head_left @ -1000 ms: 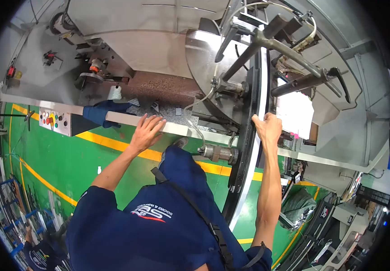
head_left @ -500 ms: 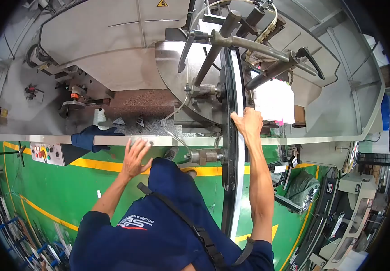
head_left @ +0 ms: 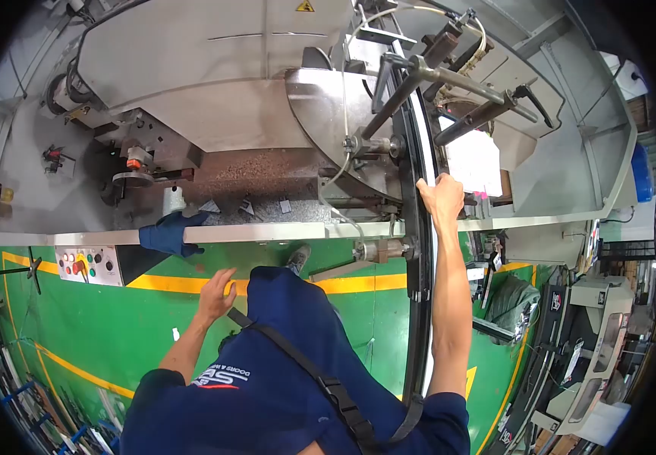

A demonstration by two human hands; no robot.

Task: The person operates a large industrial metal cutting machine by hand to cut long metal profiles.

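My right hand (head_left: 442, 199) is closed over the edge of a long black-and-white profile bar (head_left: 423, 250), its thumb on the bar's near face. The bar runs from beside my body up into the machine, passing under clamp cylinders (head_left: 377, 146) on steel posts. My left hand (head_left: 216, 294) hangs over the green floor in front of the machine, fingers loosely apart with nothing in them. A dark blue glove (head_left: 170, 233) drapes over the machine's front ledge (head_left: 267, 233), up and left of that hand.
A control panel (head_left: 89, 263) with buttons juts out below the ledge at left. Small metal offcuts (head_left: 246, 207) and a white cup-like object (head_left: 174, 199) lie inside the machine. White paper (head_left: 470, 161) lies right of the bar. Racked profiles and a plastic-wrapped bundle (head_left: 511, 307) stand at right.
My left hand has drawn back from the machine's front ledge toward my body. My right hand stays on the bar. The whole view has shifted, so the machine's clamps and bar appear further right.
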